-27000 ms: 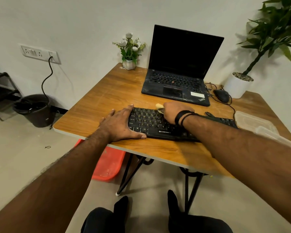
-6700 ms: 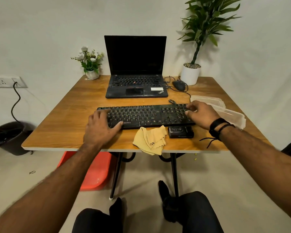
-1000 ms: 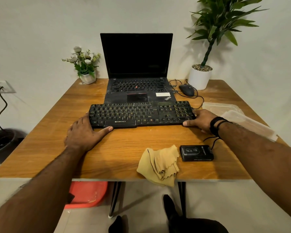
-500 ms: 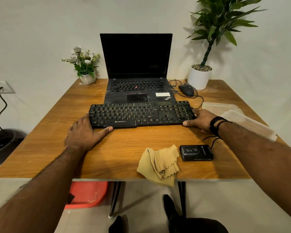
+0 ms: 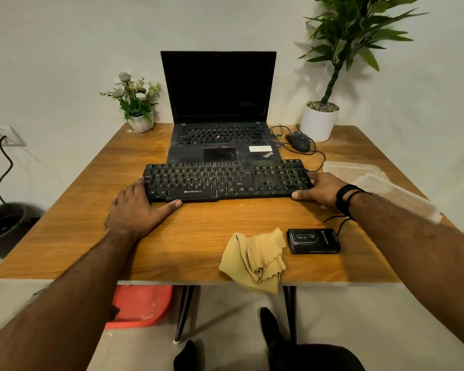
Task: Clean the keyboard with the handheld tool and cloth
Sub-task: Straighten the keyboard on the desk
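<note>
1. The keyboard (image 5: 227, 180) lay across the middle of the table (image 5: 70, 210), its far edge overlapping the front of the open laptop (image 5: 220, 124).
2. The left hand (image 5: 134, 208) rested at the keyboard's left end, fingers straight against that edge and thumb along the near edge, gripping nothing.
3. The right hand (image 5: 319, 190) rested at the right end in the same way, fingers extended and thumb at the near corner, also clamped on nothing.
4. The cloth (image 5: 255, 259) lay crumpled at the table's near edge, partly hanging over it, and the handheld tool (image 5: 314, 241) lay just to its right; neither was being held.
5. The step in hand looked like squaring the keyboard in place rather than wiping.
6. If cleaning was to go on, the next move would call for one hand to leave the keyboard and reach near to take the tool or cloth.
</note>
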